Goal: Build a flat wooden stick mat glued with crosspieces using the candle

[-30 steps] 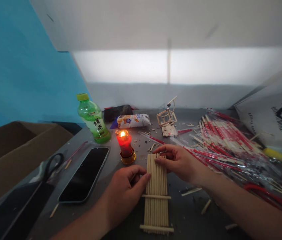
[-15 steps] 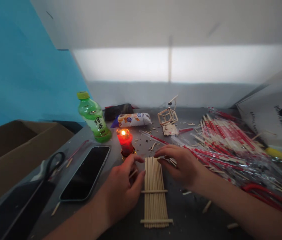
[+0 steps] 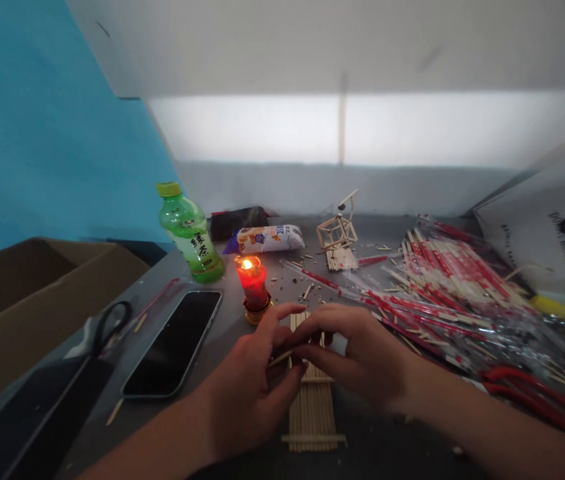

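Side by side on the grey table lies a flat panel of thin wooden sticks, with one crosspiece over its near end and another about midway. Over its far half my two hands meet and hide part of it. A short wooden stick shows between the fingers of my left hand, which is curled around it. The thumb and fingers of my right hand pinch at that stick's upper end; its tip is covered. Just beyond my left hand burns a red candle in a gold-coloured base.
A phone and a green drink bottle are on the left. Behind the candle lies a snack packet. A small stick frame stands farther back. Red-and-white packs of sticks and red-handled scissors fill the right.
My right hand has moved left from the panel's far right corner to meet my left hand. Its fingers now close at the stick. My left hand has shifted slightly right.
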A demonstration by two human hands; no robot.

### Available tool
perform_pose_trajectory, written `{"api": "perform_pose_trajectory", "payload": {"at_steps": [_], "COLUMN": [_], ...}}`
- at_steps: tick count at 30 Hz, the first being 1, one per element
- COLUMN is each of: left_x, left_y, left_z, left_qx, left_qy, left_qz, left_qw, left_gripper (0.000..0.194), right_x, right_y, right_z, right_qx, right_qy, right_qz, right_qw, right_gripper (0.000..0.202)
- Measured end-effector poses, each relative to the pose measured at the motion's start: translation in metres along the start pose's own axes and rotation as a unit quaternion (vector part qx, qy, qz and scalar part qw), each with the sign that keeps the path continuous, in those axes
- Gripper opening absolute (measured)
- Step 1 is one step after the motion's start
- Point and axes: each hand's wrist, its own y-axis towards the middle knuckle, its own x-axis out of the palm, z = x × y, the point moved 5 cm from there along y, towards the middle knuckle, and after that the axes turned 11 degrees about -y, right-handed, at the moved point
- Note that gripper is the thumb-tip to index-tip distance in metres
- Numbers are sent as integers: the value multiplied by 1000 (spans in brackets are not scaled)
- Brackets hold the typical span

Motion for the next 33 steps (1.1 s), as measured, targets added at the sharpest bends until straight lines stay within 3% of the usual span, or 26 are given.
{"api": "perform_pose_trajectory", "payload": {"at_steps": [6,11,14,20,28,33], "left_x": [2,-22,-29,-28,-27,-24], "left_y": [-2,3,6,9,10,9], "left_z": [4,-2,-7,-8,-15,-18], "left_qx": [7,6,-12,24,4,1], "left_qy": [13,126,190,216,255,262], "left_qz": [-7,111,136,124,108,94], "left_qw": [1000,986,972,968,961,961], "left_gripper": [58,22,20,22,19,17], "right_x": [-6,-25,-29,-19,-4,-2], "right_y": [0,6,7,3,-1,-1], "right_z": [-1,23,39,45,57,53], "right_qx": [-6,53,79,65,40,39], "right_qy": [-34,-55,-71,-78,-98,-141], "right_qz": [2,34,11,-22,-42,-44], "right_qw": [999,997,994,995,994,988], "right_gripper": [13,3,6,7,16,16]}}
